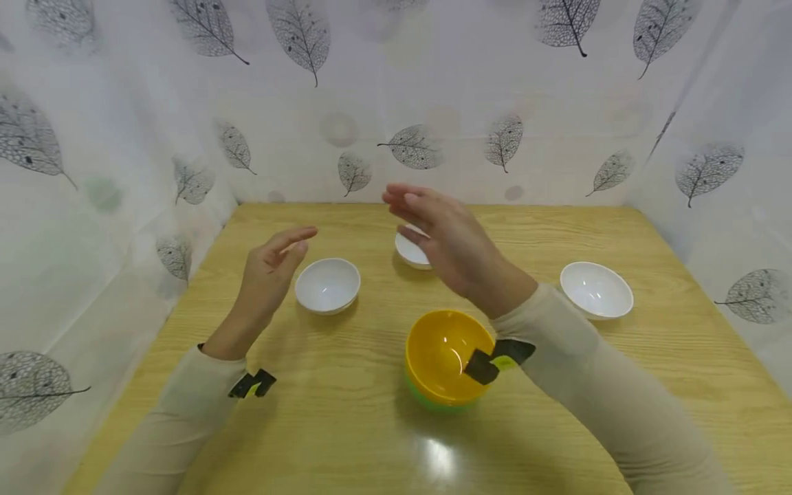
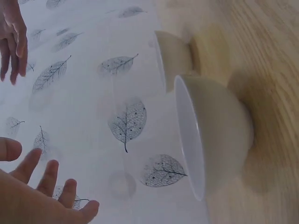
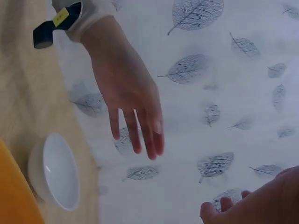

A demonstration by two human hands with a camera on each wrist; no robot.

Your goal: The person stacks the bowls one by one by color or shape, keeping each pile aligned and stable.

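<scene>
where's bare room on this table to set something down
Bare wooden tabletop lies left of the round yellow bowl, in front of the leftmost round white bowl, and right of the rightmost white bowl. Crowded: between yellow and rightmost bowls, below the beige right sleeve.

No text or numbers can be read.

A booth-like place: leaf-print sheeting (image 1: 445,89) (3 sides) borders a wooden table (image 1: 334,405).
</scene>
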